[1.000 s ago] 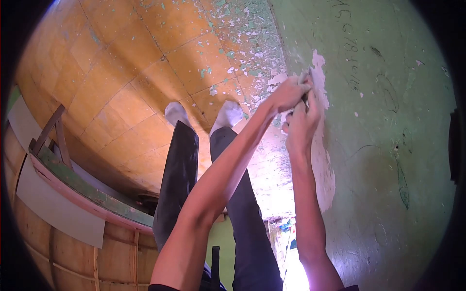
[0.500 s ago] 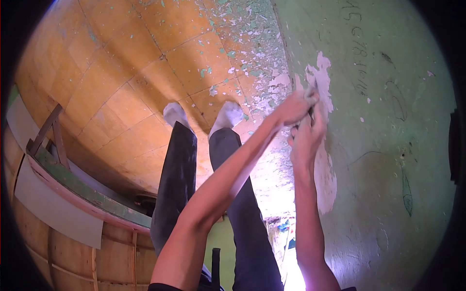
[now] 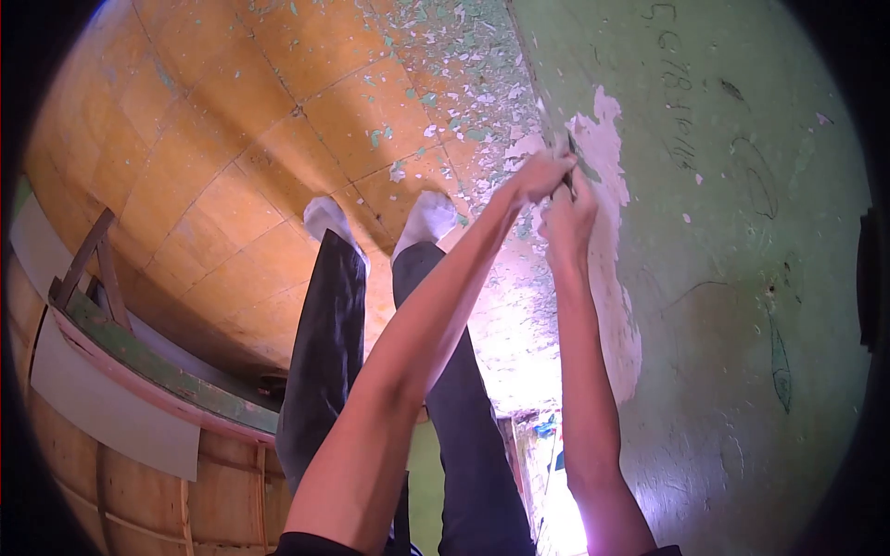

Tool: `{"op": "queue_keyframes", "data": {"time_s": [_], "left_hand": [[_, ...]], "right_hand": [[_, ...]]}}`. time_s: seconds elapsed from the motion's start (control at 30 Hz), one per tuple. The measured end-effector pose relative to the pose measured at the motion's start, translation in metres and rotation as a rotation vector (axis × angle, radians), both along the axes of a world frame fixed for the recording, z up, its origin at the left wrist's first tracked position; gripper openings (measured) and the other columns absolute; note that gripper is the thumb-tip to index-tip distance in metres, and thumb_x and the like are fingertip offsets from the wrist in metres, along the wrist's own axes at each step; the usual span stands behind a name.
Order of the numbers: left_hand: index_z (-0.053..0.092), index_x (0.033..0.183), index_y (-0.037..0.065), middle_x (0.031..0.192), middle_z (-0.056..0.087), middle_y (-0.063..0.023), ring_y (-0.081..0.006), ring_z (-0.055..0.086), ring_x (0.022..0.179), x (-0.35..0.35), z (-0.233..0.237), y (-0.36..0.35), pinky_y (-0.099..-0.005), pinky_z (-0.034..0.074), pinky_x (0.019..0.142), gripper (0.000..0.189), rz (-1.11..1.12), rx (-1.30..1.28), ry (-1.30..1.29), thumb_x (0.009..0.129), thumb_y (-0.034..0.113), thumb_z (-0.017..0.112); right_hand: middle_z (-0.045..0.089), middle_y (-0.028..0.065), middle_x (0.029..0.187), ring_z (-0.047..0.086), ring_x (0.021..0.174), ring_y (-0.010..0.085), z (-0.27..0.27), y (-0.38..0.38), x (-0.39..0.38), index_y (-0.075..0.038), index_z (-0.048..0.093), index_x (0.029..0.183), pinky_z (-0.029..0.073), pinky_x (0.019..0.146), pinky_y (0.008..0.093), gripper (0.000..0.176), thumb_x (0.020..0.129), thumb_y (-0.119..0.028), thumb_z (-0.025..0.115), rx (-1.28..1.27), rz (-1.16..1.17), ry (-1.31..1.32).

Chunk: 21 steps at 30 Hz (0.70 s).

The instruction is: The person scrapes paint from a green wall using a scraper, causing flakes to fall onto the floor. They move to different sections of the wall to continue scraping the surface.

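Both of my hands are together at the lower edge of a green wall [image 3: 705, 371], beside a pale patch [image 3: 607, 232] where the paint is gone. My left hand [image 3: 542, 176] is closed round a thin scraper-like tool [image 3: 560, 139], whose blade end is blurred near the wall's edge. Just below and to the right, my right hand [image 3: 569, 218] is closed on the same tool. The fingers hide most of its handle.
Paint flakes [image 3: 473, 83] litter the orange tiled floor [image 3: 232, 204] along the wall. My socked feet [image 3: 428, 221] stand on the tiles. A wooden frame with a green board [image 3: 176, 380] is at the lower left. Bright light shines beside my right forearm.
Both hands have moved a little up and to the left in view, from over the pale patch to its left edge, still gripping the tool. The view has shifted slightly.
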State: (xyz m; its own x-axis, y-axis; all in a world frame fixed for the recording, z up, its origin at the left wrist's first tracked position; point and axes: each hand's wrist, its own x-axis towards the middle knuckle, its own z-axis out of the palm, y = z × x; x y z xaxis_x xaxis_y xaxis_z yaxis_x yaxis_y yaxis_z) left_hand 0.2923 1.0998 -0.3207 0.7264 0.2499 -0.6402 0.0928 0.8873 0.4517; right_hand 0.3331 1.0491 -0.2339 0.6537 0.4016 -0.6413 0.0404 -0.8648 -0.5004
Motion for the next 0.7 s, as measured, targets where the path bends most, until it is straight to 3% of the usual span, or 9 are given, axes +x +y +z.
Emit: {"op": "queue_keyframes", "data": {"time_s": [0.13,0.2,0.27,0.33,0.37,0.5,0.6,0.67,0.7], "left_hand": [[0.056,0.106,-0.003,0.084,0.064,-0.0126,-0.0181,0.059,0.076,-0.011,0.088,-0.047,-0.0345,0.048,0.071,0.030,0.121,0.452,0.104,0.097,0.024,0.047],[0.055,0.105,-0.004,0.085,0.063,-0.0126,-0.0175,0.058,0.077,-0.008,0.106,-0.043,-0.0346,0.048,0.073,0.029,0.039,0.268,0.093,0.096,0.024,0.048],[0.055,0.103,-0.004,0.085,0.060,-0.0089,-0.0151,0.055,0.079,-0.008,0.104,-0.039,-0.0332,0.046,0.074,0.029,0.002,0.112,0.062,0.096,0.023,0.049],[0.056,0.101,-0.004,0.085,0.055,-0.0016,-0.0109,0.049,0.081,-0.010,0.077,-0.028,-0.0304,0.043,0.074,0.028,0.028,-0.010,0.020,0.096,0.024,0.051],[0.056,0.101,-0.004,0.086,0.055,-0.0022,-0.0110,0.049,0.083,-0.010,0.067,-0.023,-0.0304,0.043,0.074,0.028,-0.030,-0.081,0.002,0.096,0.024,0.051],[0.054,0.113,-0.008,0.097,0.058,-0.0067,-0.0132,0.051,0.093,-0.016,0.097,-0.033,-0.0308,0.044,0.084,0.038,0.074,0.093,0.040,0.097,0.026,0.050],[0.053,0.117,-0.009,0.098,0.058,-0.0061,-0.0134,0.051,0.093,-0.016,0.094,-0.035,-0.0310,0.043,0.086,0.041,-0.071,0.104,0.013,0.097,0.027,0.050],[0.053,0.117,-0.008,0.094,0.056,-0.0046,-0.0130,0.050,0.090,-0.015,0.069,-0.037,-0.0311,0.043,0.083,0.041,0.002,-0.002,-0.030,0.097,0.028,0.050],[0.052,0.118,-0.008,0.094,0.056,-0.0046,-0.0131,0.050,0.090,-0.015,0.058,-0.031,-0.0310,0.043,0.083,0.041,-0.011,-0.011,-0.048,0.098,0.027,0.050]], "right_hand": [[0.045,-0.0024,0.070,0.037,0.049,0.0029,0.125,0.012,-0.036,-0.010,0.047,0.139,0.026,0.037,0.0215,0.042,0.098,-0.020,0.045,-0.096,-0.215,0.037],[0.057,0.0071,0.088,0.049,0.062,0.0102,0.138,0.013,-0.028,-0.002,0.045,0.138,0.039,0.053,0.0268,0.043,0.096,-0.011,0.043,-0.121,-0.285,0.091],[0.062,0.0110,0.095,0.052,0.066,0.0124,0.131,0.008,-0.024,0.001,0.044,0.137,0.043,0.059,0.0286,0.044,0.095,-0.007,0.041,-0.092,-0.285,0.087],[0.061,0.0095,0.093,0.047,0.061,0.0103,0.094,0.001,-0.025,0.000,0.045,0.138,0.039,0.053,0.0271,0.045,0.093,-0.006,0.041,-0.025,-0.223,0.038],[0.061,0.0089,0.092,0.045,0.060,0.0095,0.080,-0.001,-0.026,0.000,0.045,0.138,0.038,0.050,0.0265,0.046,0.093,-0.006,0.041,-0.003,-0.205,0.018],[0.062,0.0127,0.104,0.051,0.064,0.0087,0.112,0.000,-0.032,0.002,0.043,0.138,0.040,0.051,0.0253,0.047,0.092,-0.004,0.038,-0.085,-0.202,0.038],[0.061,0.0178,0.115,0.060,0.078,0.0148,0.115,-0.002,-0.030,0.004,0.043,0.138,0.046,0.063,0.0263,0.047,0.092,-0.003,0.038,-0.085,-0.276,0.080],[0.058,0.0235,0.124,0.060,0.105,0.0257,0.076,-0.020,-0.028,0.004,0.042,0.138,0.045,0.086,0.0302,0.046,0.093,-0.003,0.039,-0.050,-0.082,-0.041],[0.057,0.0245,0.126,0.058,0.111,0.0278,0.064,-0.017,-0.029,0.004,0.042,0.138,0.043,0.090,0.0315,0.046,0.093,-0.003,0.039,-0.037,-0.062,-0.074]]}}
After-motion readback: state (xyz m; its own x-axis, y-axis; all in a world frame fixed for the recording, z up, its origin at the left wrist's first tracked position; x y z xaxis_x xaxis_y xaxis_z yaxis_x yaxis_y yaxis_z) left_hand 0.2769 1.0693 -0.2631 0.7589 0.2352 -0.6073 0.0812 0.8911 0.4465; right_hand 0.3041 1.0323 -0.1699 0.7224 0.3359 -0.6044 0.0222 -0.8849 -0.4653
